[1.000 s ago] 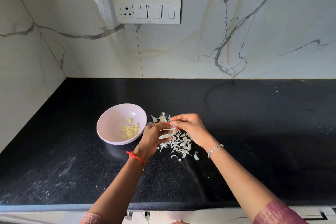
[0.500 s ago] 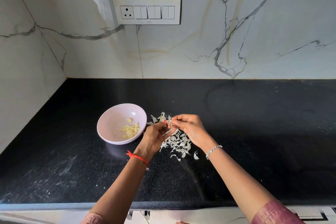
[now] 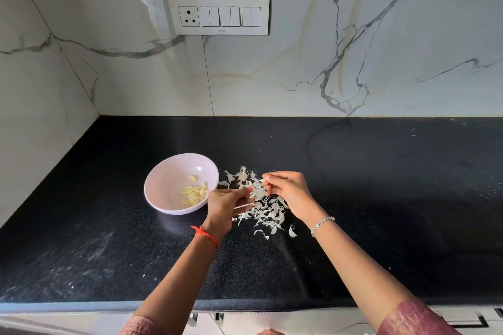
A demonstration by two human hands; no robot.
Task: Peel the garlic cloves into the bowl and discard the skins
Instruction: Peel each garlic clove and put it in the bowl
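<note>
A pale pink bowl (image 3: 163,185) sits on the black counter with several peeled yellow cloves (image 3: 194,193) inside. To its right lies a heap of white garlic skins (image 3: 268,212). Above that heap, my right hand (image 3: 291,190) pinches a small garlic clove (image 3: 262,179) at its fingertips. Close to the bowl's right rim, my left hand (image 3: 226,204) has its fingers curled round a thin strip of skin (image 3: 245,205). A small gap separates the two hands.
The black counter (image 3: 381,185) runs wide to the right, with its front edge (image 3: 81,304) near me. Marble walls close the back and the left side. A socket and switch plate (image 3: 219,15) is on the back wall.
Both hands were together on the clove. Now they have drawn apart: the left hand has dropped toward the bowl with a strip of skin, and the right keeps the clove.
</note>
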